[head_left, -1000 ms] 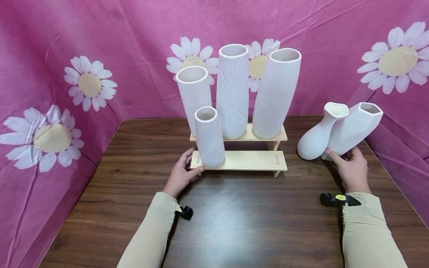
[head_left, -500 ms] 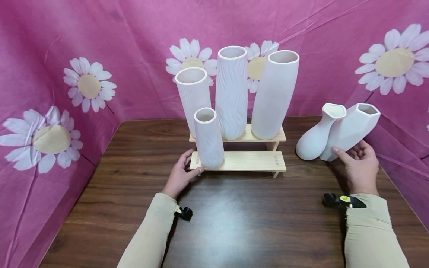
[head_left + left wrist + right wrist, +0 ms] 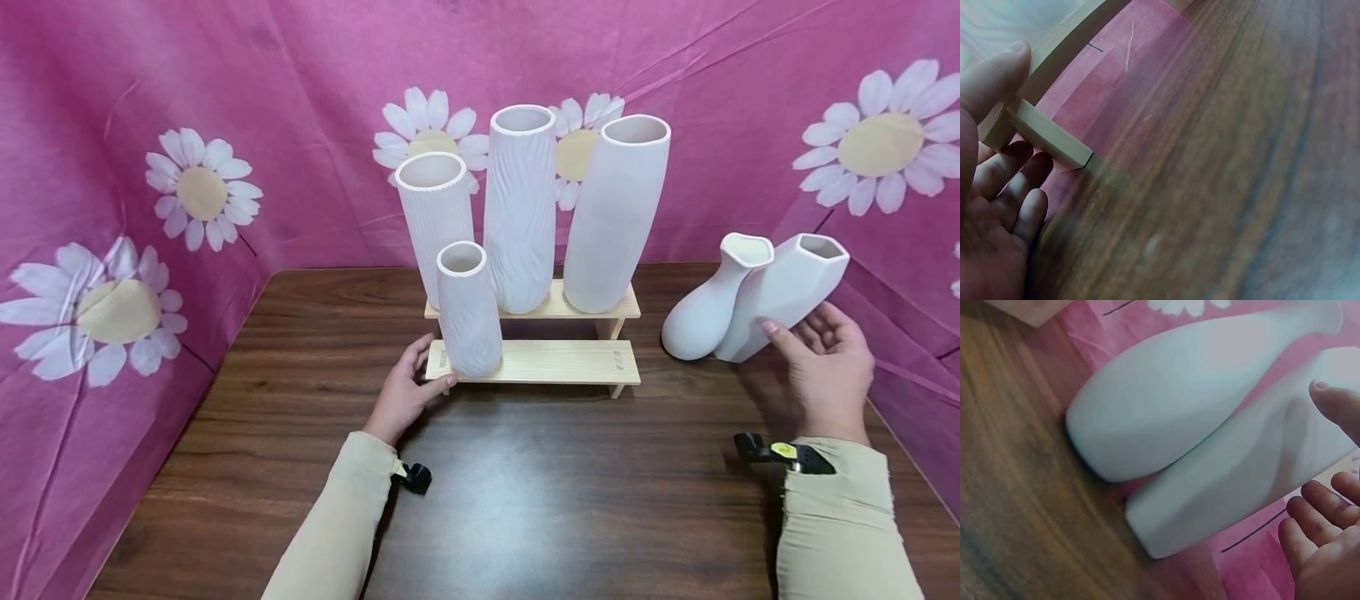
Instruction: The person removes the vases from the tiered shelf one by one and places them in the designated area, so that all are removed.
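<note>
My left hand (image 3: 403, 393) holds the left end of the light wooden two-tier stand (image 3: 562, 362). In the left wrist view, its thumb lies along the board's edge (image 3: 1063, 47), with curled fingers below beside the stand's leg (image 3: 1050, 134). My right hand (image 3: 828, 375) is at the right side of a white faceted vase (image 3: 780, 292), thumb in front and fingers behind. In the right wrist view, a gap shows between those loosely bent fingers (image 3: 1313, 519) and the faceted vase (image 3: 1222, 481). Left of it stands a white round-bellied vase (image 3: 701, 312) with a flared neck.
A small rippled vase (image 3: 468, 312) stands at the left of the lower tier. The upper tier carries a ribbed vase (image 3: 437, 221), a tall wavy vase (image 3: 520, 208) and a smooth tall vase (image 3: 618, 217). Pink daisy-printed cloth (image 3: 315, 108) hangs behind the brown wooden table (image 3: 525, 500).
My right hand has moved rightward and loosened around the faceted vase, its thumb shifting up and right. The vases keep their places beside each other. My left hand stays on the stand.
</note>
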`<state>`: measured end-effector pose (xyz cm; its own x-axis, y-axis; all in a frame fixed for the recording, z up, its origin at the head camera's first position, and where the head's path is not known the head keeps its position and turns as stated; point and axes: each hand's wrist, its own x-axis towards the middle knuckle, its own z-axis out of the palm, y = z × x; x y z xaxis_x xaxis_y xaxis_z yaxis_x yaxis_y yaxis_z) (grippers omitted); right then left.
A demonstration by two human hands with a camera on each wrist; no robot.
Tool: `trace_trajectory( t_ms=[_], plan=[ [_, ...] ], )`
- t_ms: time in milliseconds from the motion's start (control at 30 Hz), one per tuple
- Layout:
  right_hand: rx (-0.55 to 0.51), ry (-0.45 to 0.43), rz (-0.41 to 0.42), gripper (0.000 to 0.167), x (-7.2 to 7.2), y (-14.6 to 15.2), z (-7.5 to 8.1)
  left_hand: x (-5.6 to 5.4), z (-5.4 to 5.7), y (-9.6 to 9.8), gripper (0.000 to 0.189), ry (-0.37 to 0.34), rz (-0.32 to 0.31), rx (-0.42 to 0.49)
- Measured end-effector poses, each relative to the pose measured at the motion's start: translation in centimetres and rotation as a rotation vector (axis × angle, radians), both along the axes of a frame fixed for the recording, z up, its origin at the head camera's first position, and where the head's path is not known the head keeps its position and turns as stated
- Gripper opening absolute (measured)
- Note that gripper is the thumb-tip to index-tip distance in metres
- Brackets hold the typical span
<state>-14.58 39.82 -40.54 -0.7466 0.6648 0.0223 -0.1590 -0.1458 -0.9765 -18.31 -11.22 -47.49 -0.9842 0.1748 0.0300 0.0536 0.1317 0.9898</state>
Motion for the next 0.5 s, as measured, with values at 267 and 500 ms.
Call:
trace_trajectory(
  t_ms=[267,500],
  plan=[
    [-0.004,0.007,-0.053,0.071,0.5,-0.3,1.6,0.0,-0.1,0.0,0.082,-0.001,0.002,-0.002],
    [-0.042,0.132,-0.057,0.064,0.8,-0.7,2.2,-0.1,-0.1,0.0,0.081,0.002,0.001,-0.007]
  ],
)
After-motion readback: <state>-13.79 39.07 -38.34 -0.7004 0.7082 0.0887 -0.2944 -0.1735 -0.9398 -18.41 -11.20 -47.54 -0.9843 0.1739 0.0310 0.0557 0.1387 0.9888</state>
